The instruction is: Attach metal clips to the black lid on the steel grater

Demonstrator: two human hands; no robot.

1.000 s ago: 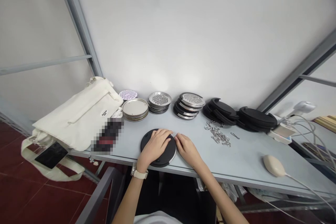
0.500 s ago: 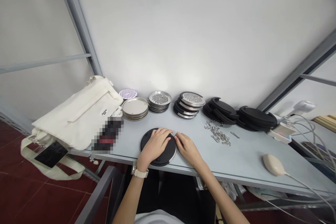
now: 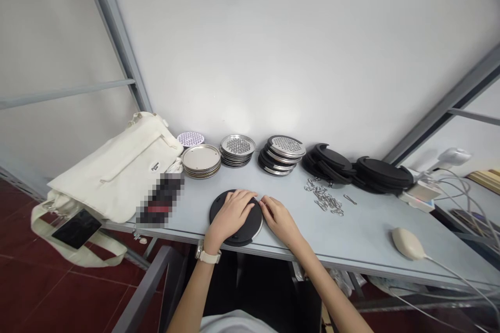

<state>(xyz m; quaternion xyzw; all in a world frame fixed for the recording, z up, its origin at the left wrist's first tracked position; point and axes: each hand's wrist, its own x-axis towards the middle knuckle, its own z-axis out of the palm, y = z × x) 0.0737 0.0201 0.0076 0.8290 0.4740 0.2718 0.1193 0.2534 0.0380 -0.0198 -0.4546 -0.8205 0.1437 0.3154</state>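
Observation:
A round black disc (image 3: 244,231) with a silver rim along its right side lies flat near the table's front edge. My left hand (image 3: 233,214) rests on top of it, palm down with fingers stretched out. At the disc's upper right edge, my right hand (image 3: 279,221) has its thumb and fingers drawn together. A small shiny bit shows by those fingertips, but I cannot make out what they hold. Several small metal clips (image 3: 326,200) lie loose to the right.
Along the wall stand stacks of plain metal discs (image 3: 201,158), perforated grater discs (image 3: 238,145), black-rimmed graters (image 3: 285,146) and black round holders (image 3: 332,158), (image 3: 380,170). A white bag (image 3: 121,166) sits at the left. A cream mouse-shaped device (image 3: 407,243) with a cable lies right.

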